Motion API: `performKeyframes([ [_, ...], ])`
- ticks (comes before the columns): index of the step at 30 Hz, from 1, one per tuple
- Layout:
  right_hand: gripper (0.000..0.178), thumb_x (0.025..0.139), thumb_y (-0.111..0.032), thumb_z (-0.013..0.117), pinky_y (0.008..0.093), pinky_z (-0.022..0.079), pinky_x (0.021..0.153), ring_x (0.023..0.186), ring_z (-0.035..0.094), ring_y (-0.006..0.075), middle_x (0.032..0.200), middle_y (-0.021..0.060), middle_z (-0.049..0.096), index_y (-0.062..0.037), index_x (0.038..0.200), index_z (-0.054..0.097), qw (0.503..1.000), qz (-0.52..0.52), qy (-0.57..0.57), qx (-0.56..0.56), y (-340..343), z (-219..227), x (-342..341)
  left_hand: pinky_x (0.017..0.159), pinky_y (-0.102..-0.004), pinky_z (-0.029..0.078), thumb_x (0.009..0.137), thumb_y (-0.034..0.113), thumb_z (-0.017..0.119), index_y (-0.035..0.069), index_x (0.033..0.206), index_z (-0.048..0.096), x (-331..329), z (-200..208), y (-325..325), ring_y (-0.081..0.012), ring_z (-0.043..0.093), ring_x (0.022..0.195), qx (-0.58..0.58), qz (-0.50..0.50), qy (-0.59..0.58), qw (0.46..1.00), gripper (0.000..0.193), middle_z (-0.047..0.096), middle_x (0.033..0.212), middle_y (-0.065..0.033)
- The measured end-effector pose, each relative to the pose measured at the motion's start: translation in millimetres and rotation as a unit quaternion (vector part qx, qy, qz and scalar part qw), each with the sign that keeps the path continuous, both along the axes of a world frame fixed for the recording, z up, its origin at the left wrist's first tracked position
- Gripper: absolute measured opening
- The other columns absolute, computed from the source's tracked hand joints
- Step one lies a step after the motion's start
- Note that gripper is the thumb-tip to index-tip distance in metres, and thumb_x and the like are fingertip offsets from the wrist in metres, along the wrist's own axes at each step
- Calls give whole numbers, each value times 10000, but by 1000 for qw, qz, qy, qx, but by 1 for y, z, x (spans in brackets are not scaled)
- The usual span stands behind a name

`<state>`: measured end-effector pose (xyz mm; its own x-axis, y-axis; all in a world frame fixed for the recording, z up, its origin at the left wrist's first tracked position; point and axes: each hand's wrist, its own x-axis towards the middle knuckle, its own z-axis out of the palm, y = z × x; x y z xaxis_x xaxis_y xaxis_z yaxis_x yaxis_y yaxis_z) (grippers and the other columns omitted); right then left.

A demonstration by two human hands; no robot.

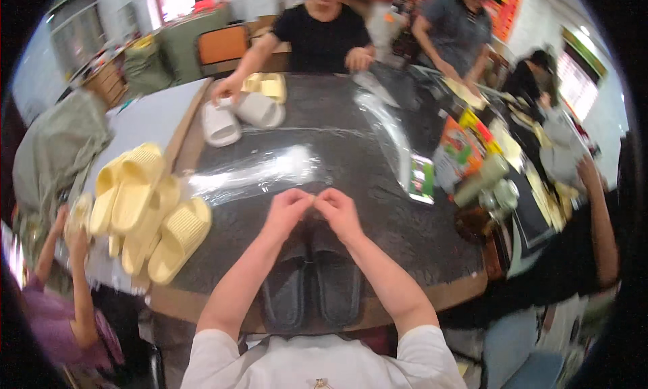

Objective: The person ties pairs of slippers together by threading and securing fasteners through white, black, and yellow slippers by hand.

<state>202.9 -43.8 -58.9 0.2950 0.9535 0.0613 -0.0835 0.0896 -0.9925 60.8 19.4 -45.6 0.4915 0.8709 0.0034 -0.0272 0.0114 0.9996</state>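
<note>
While both hands, the left hand (287,210) and the right hand (339,212), met at frame centre with fingertips pinched on something too small to tell, a pair of dark slippers (312,281) lay below them on the desk (351,159). Clear plastic bags (253,173) lay beyond; yellow slippers (148,206) were heaped left; an orange-green packet (455,152) sat right.

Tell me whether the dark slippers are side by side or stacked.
Side by side: the dark slippers lie flat on the table, touching, below both hands.

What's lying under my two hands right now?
A pair of dark slippers side by side on the dark table. The left hand and right hand cover their front ends.
</note>
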Motion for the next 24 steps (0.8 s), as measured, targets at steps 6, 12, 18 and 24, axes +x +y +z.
performKeyframes([
  [6,78,855,-48,636,195,368,592,665,476,21,703,-62,544,-44,792,590,999,-19,-40,22,-9,13,1,577,-248,434,804,166,684,-5,807,679,10,-10,2,-53,521,666,98,15,18,995,170,623,696,3],
  [12,69,878,-88,633,179,314,529,591,443,16,699,-66,535,-63,821,605,999,-14,3,-46,-7,3,-4,573,-252,429,803,184,691,13,793,671,6,-23,-2,-53,502,621,108,103,14,989,172,602,659,4],
  [18,64,869,-106,644,168,263,464,536,409,3,659,-70,515,-84,821,608,999,-15,21,-39,-1,2,4,562,-258,428,795,185,700,0,802,672,11,-17,2,-56,499,611,133,106,32,985,187,603,650,0],
  [24,51,868,-63,632,173,292,501,560,424,11,662,-67,517,-74,823,611,999,-16,45,-12,-4,1,6,569,-257,432,791,165,692,0,803,679,12,-16,-1,-55,507,622,99,75,12,992,165,614,664,5],
])
